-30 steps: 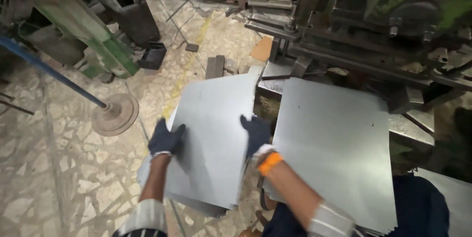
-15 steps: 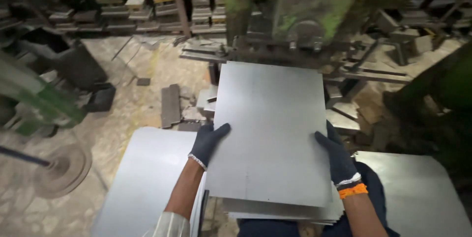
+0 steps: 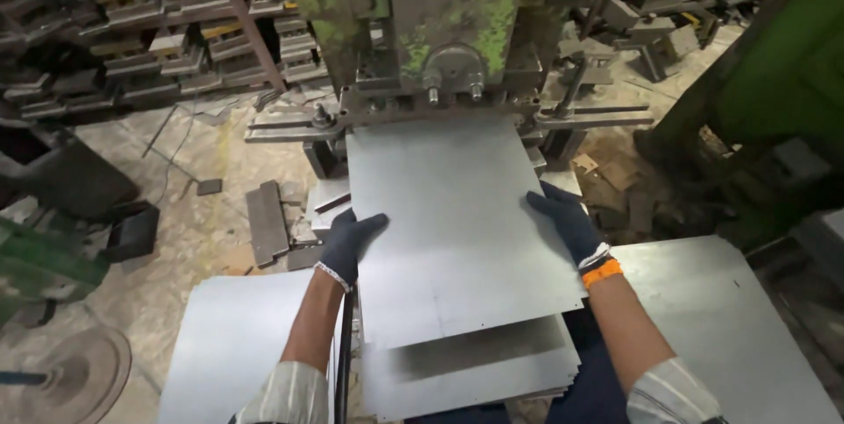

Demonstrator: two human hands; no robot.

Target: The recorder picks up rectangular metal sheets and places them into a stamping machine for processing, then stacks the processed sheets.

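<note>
A grey metal sheet [image 3: 453,231] lies flat in front of me, its far edge reaching under the green press machine [image 3: 440,28]. My left hand [image 3: 348,246], in a dark blue glove, grips the sheet's left edge. My right hand [image 3: 567,224], gloved too and with an orange cuff at the wrist, grips the right edge. Beneath the held sheet lies a stack of similar sheets [image 3: 475,371], its near edge showing under the top one.
Another pile of sheets [image 3: 237,354] lies at the lower left and one more [image 3: 730,327] at the lower right. Metal blocks [image 3: 266,222] and scraps lie on the stone floor at left. Racks of dies [image 3: 132,37] fill the back left. A green machine frame [image 3: 782,64] stands at right.
I have turned from the left pile toward the press. The sheet in both hands has moved forward, and its far edge now sits under the press head.
</note>
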